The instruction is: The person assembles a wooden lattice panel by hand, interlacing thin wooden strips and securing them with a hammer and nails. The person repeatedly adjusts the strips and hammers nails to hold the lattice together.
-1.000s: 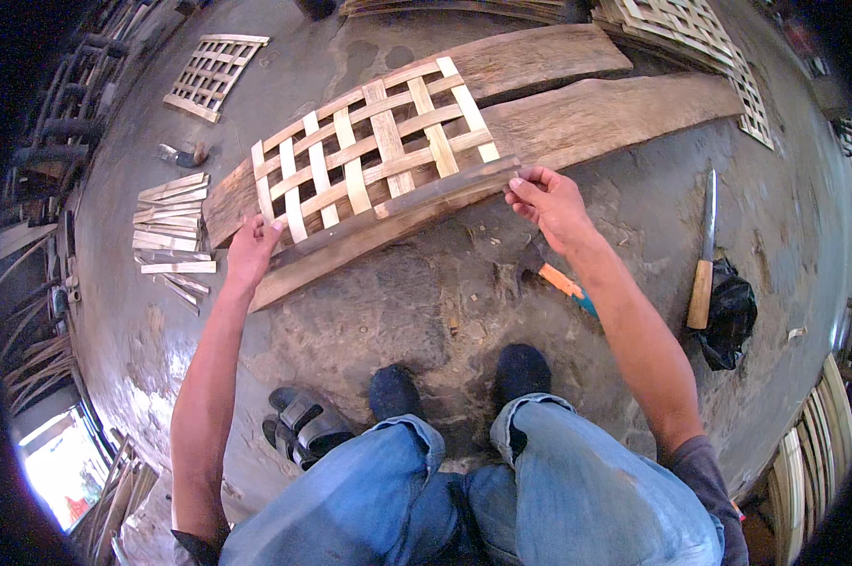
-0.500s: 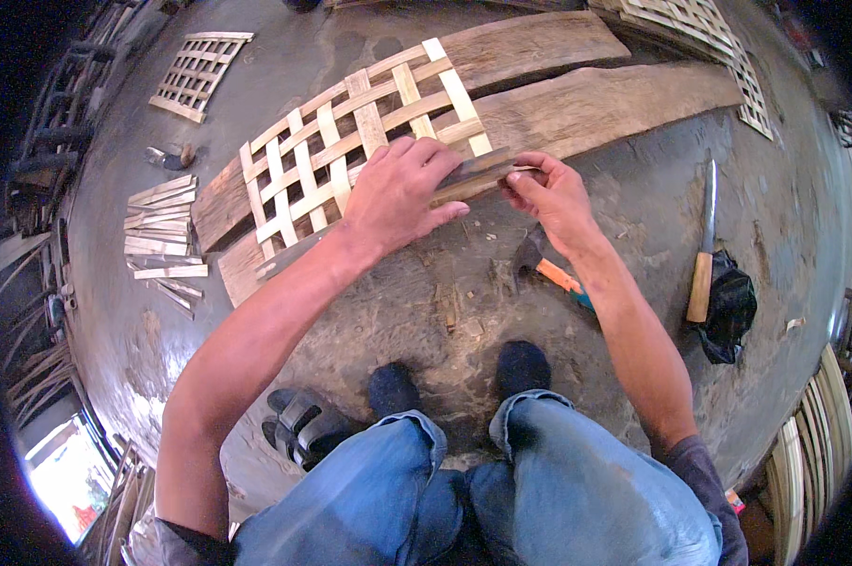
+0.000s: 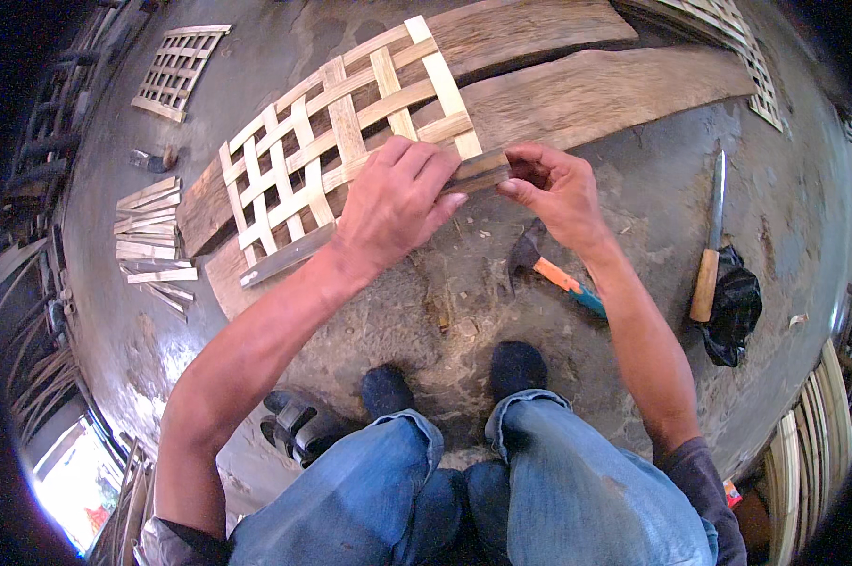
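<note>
A pale woven bamboo lattice lies on two rough wooden planks. Along its near edge runs a dark bamboo slat, which seems doubled at its right end. My left hand is closed over the slat and the lattice edge, thumb on the near side. At the slat's right end, my right hand pinches the tip between thumb and fingers; part of that grip is hidden. A claw hammer with an orange and teal handle rests on the floor just below my right hand.
Cut bamboo strips and a smaller lattice lie at left. A long knife with a wooden handle rests by a black plastic bag at right. Sandals stand near my feet. More lattices are at the far right.
The layered slat pieces at the right end, apart before, now lie together. My right hand has closed in around that end. The view has shifted slightly, showing more of the hammer.
</note>
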Demonstrator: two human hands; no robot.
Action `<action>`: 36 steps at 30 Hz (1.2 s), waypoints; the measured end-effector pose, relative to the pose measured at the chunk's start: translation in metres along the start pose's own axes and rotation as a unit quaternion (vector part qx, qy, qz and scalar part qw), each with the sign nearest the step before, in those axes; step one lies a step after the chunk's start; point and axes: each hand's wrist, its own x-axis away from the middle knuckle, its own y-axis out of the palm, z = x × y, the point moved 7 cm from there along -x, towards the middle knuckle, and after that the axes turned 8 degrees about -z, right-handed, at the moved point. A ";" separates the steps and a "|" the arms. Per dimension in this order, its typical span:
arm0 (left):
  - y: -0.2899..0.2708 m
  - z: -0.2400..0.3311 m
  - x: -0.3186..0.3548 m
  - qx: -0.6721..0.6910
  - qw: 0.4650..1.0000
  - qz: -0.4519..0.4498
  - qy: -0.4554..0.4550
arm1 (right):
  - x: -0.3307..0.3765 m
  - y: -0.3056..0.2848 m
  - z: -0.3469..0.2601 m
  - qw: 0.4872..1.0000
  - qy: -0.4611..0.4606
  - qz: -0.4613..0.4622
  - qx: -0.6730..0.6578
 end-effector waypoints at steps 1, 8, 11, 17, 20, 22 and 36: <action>0.001 0.001 0.000 0.003 1.000 0.001 0.001 | 0.000 0.000 0.005 1.000 -0.001 -0.001 -0.002; 0.010 -0.003 0.002 0.003 1.000 -0.020 -0.004 | -0.003 0.005 0.011 0.999 0.038 0.001 -0.003; 0.018 -0.008 0.002 0.006 1.000 -0.024 -0.011 | -0.004 0.006 0.016 0.999 0.025 0.001 -0.036; 0.026 -0.012 0.002 0.035 0.998 -0.032 -0.031 | 0.000 0.007 0.028 0.997 0.036 0.014 -0.073; 0.023 -0.011 0.003 0.044 0.998 -0.020 -0.044 | 0.002 0.008 0.023 0.995 0.041 0.008 -0.087; 0.022 -0.010 0.003 0.046 0.997 -0.013 -0.054 | 0.004 0.008 0.018 0.996 0.048 0.014 -0.078; 0.027 -0.009 0.007 0.008 1.000 0.010 -0.015 | 0.002 0.013 0.011 0.992 0.076 0.035 -0.094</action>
